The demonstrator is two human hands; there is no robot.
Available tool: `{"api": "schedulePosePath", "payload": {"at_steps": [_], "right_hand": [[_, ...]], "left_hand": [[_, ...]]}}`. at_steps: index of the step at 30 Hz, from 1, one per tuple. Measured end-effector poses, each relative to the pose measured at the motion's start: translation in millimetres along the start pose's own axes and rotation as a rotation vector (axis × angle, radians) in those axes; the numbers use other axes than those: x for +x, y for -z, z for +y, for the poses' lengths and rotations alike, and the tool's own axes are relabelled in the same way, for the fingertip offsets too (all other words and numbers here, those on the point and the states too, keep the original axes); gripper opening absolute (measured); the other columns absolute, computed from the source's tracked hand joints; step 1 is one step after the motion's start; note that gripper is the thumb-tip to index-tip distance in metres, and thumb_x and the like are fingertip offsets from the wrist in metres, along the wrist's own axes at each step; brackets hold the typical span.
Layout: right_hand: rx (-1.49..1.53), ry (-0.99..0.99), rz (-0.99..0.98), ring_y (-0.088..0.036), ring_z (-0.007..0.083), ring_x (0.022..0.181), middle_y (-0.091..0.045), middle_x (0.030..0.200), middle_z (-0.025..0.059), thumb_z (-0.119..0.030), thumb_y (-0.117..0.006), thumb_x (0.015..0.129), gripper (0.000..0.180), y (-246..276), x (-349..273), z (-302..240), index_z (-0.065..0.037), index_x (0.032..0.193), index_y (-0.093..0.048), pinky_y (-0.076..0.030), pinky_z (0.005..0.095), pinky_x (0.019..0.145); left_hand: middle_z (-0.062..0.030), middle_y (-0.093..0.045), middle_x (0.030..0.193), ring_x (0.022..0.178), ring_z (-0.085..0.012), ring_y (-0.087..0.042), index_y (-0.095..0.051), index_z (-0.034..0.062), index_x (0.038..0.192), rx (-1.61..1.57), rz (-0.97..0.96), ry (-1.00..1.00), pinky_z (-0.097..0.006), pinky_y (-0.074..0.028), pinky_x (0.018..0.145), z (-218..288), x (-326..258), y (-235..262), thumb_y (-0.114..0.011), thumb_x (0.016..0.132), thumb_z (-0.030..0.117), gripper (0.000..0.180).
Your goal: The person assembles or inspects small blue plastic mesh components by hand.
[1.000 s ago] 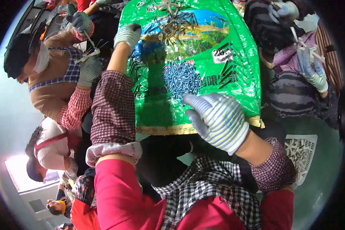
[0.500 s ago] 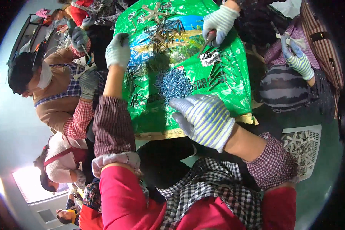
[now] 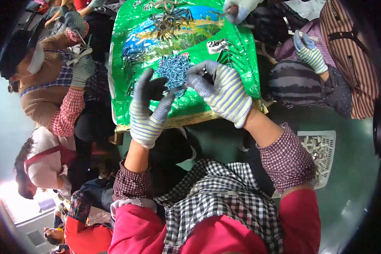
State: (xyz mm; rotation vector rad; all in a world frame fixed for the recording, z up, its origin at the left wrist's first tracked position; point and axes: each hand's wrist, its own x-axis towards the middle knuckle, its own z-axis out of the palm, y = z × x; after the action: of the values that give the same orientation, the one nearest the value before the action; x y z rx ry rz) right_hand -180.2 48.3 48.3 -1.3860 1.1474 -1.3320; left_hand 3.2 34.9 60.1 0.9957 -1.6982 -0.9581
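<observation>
A heap of small blue screws (image 3: 173,72) lies on a green printed plastic sack (image 3: 237,89) spread over the work surface. My left hand (image 3: 146,112), in a striped glove with grey fingertips, is at the heap's near left edge. Its thumb and fingers stand apart, and I make out nothing held between them. My right hand (image 3: 226,91), gloved alike, is at the heap's right edge. Its fingers are curled and the thumb and forefinger tips come close together; whatever is in them is too small to make out. Beyond the screws lies a pile of thin dark metal strips (image 3: 167,23).
More dark strips (image 3: 228,55) lie at the sack's right. Across it, another person's gloved hand (image 3: 241,8) holds a tool. A white basket (image 3: 328,156) of pale parts stands at the lower right. Seated people work at the left, and another gloved hand (image 3: 311,53) is at right.
My left hand has drawn back from the sack's far left to the near edge of the screws, fingers parting. My right hand's fingers have curled inward. The whole view has shifted slightly.
</observation>
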Motion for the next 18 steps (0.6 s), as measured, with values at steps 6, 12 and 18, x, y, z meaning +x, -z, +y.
{"api": "schedulePosePath", "payload": {"at_steps": [6,12,18], "right_hand": [[0.046,0.006,-0.019,-0.058,0.0092,0.070,-0.065,0.077,0.0096,-0.013,-0.063,0.082,0.016,-17.7,3.1,2.5,0.001,0.090,-0.061,-0.049,0.0272,0.064],[-0.324,-0.006,-0.181,-0.058,0.0113,0.075,-0.064,0.083,0.0064,-0.011,-0.066,0.081,0.025,-11.4,14.4,24.2,-0.001,0.103,-0.062,-0.047,0.0262,0.070],[-0.867,0.219,-0.313,-0.058,0.0298,0.079,-0.058,0.083,0.0107,-0.013,-0.065,0.074,0.015,-33.1,11.3,37.3,-0.009,0.089,-0.064,-0.047,0.0388,0.069]], "left_hand": [[-0.0044,-0.063,0.088,0.077,-0.0083,-0.056,-0.057,0.0024,0.113,-0.193,-0.079,0.190,-0.022,-0.045,0.068,-4.1,-4.5,-5.9,-0.059,0.086,0.009,0.028],[-0.0060,-0.064,0.089,0.070,-0.0075,-0.058,-0.058,0.0005,0.107,-0.287,0.192,0.225,-0.019,-0.044,0.057,-7.8,12.2,22.3,-0.052,0.091,0.014,0.022],[-0.0071,-0.063,0.092,0.074,-0.0092,-0.059,-0.053,0.0002,0.112,-0.266,0.163,0.253,-0.019,-0.045,0.058,-10.8,2.0,34.2,-0.050,0.091,0.015,0.026]]}}
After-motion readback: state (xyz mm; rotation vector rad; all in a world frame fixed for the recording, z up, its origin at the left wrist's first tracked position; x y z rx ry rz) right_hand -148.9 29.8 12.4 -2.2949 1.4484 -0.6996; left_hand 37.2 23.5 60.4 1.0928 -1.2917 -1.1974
